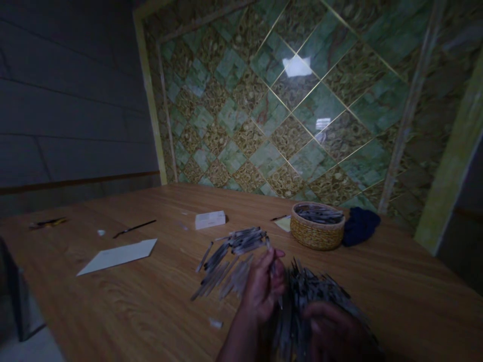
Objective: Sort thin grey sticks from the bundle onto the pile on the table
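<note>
My left hand (266,281) is closed around a thin pen-like stick (268,243), whose upper end pokes out above the fingers. To its right lies a big heap of dark, slim pen-like sticks (320,286). My right hand (335,327), dark and smeared by motion, is over the near side of this heap; whether its fingers hold anything is unclear. Left of and behind my left hand, a grey-black group of similar sticks (247,240) lies in rough rows. Paler sticks (215,280) are laid out nearer to me, partly hidden by the left hand.
A woven basket (317,235) full of similar sticks stands at the back right, beside a dark blue cloth (360,226). On the wooden table (158,311) are a white box (210,220), a white sheet (118,256), a thin black rod (135,229) and a clear scrap (216,323). A tiled wall stands behind.
</note>
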Available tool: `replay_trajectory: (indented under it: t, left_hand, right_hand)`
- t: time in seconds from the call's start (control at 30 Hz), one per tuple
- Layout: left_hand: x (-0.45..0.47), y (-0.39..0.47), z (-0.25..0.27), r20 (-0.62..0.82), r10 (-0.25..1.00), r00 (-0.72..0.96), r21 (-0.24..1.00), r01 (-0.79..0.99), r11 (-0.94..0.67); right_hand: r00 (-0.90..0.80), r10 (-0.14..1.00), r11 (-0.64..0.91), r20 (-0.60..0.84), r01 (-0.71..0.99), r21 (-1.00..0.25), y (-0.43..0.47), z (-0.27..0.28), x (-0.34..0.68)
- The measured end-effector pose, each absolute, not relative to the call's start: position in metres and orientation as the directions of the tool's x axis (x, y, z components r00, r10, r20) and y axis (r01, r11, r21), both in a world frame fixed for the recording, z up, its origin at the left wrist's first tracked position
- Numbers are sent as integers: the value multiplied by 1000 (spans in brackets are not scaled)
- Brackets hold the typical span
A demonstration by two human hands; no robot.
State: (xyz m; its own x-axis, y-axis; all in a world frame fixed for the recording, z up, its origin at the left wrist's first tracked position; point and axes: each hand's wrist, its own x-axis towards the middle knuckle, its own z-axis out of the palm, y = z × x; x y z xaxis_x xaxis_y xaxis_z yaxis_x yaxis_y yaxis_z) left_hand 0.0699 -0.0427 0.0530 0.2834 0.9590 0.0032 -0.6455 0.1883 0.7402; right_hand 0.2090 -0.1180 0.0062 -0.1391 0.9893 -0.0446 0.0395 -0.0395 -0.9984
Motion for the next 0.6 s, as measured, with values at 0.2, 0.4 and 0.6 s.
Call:
replay_trajectory:
  t: [0.2, 0.4, 0.6]
  left_hand:
    - [74, -46, 22, -70, 786, 614, 913, -279, 299]
    - [78, -53, 11, -164, 694, 701, 930, -124, 345]
    - [79, -53, 4, -193, 633, 749, 927, -73, 368]
  right_hand:
    - [-47, 998, -48, -44, -86, -995, -100, 13, 226]
    - [20, 999, -47, -49, -80, -996, -88, 16, 235]
    - [-51, 997, -46, -50, 73, -996, -85, 10, 240]
